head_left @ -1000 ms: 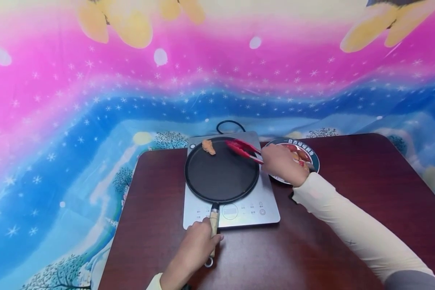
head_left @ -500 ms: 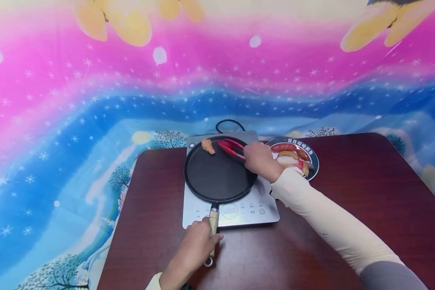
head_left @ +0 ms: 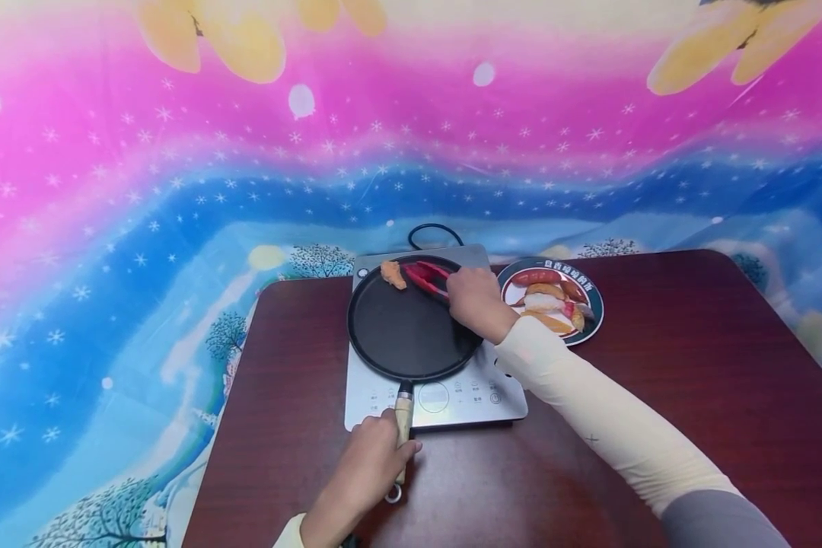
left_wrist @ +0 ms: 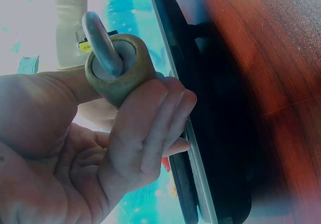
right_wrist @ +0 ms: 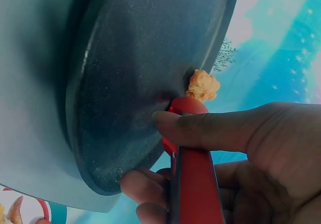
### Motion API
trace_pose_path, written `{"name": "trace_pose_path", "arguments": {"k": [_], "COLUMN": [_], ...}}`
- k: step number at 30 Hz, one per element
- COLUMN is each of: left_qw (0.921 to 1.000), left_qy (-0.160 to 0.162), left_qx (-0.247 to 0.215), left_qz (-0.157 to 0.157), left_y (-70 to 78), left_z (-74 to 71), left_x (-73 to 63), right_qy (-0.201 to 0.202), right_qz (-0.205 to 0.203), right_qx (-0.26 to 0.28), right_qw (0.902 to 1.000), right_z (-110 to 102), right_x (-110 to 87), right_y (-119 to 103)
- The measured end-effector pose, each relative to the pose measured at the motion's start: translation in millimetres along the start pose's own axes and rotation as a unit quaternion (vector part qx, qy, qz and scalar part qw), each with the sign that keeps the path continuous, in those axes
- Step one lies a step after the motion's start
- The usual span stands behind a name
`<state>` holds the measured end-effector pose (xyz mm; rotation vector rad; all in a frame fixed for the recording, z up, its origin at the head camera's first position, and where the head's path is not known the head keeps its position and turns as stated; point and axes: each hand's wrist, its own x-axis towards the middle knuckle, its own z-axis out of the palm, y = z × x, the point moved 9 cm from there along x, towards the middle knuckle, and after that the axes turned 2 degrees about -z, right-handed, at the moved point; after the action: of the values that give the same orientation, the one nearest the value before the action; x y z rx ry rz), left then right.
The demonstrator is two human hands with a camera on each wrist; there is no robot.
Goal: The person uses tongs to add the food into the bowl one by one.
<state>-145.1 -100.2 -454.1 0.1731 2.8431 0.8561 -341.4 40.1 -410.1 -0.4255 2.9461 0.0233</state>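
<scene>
My left hand (head_left: 372, 459) grips the pale wooden handle (head_left: 403, 420) of a flat black frying pan (head_left: 411, 335). In the left wrist view, its fingers wrap the handle (left_wrist: 120, 86), which ends in a metal ring (left_wrist: 103, 45). A pair of red tongs (head_left: 425, 275) is held in my right hand (head_left: 479, 303), thumb on one arm and fingers on the other. Their tips point left over the pan, close beside a golden-brown piece of fried chicken (head_left: 393, 275) near the pan's far left rim. In the right wrist view, the tongs (right_wrist: 195, 184) partly hide the chicken piece (right_wrist: 203, 86); contact is unclear.
The pan sits on a silver induction cooker (head_left: 452, 411), its black cord (head_left: 435, 225) looping behind. To the right is a round plate (head_left: 597, 320) with sausages and several other foods. All stand on a dark red-brown table (head_left: 657, 320) before a patterned cloth (head_left: 555, 137).
My right hand has moved left from above the plate, carrying the tongs closer to the chicken piece and uncovering the plate's food. My left hand keeps its place on the handle.
</scene>
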Motion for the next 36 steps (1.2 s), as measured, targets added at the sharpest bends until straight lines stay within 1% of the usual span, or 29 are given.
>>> {"name": "trace_pose_path", "arguments": {"k": [6,16,20,29,36], "left_qw": [1.0000,0.9999,0.9999,0.9999,0.9998], "left_qy": [-0.004,-0.007,-0.008,-0.010,-0.012], "left_qx": [0.001,-0.007,-0.007,-0.006,-0.004], "left_qz": [-0.002,-0.002,-0.005,-0.010,-0.012], "left_y": [0.7,0.8,0.4,-0.1,-0.1], "left_z": [-0.2,0.5,0.7,1.2,1.5], "left_x": [0.0,-0.4,-0.1,-1.2,-0.5], "right_qy": [0.009,0.017,0.011,-0.002,-0.011], "right_qz": [0.003,0.003,0.007,0.004,0.018], "right_qx": [0.000,0.019,0.021,0.008,0.015], "right_qw": [1.0000,0.9997,0.9997,1.0000,0.9997], "right_z": [-2,2,4,9,7], "right_x": [-0.9,-3.2,-2.0,0.4,-0.5], "right_y": [-2,-4,-2,0,4]}}
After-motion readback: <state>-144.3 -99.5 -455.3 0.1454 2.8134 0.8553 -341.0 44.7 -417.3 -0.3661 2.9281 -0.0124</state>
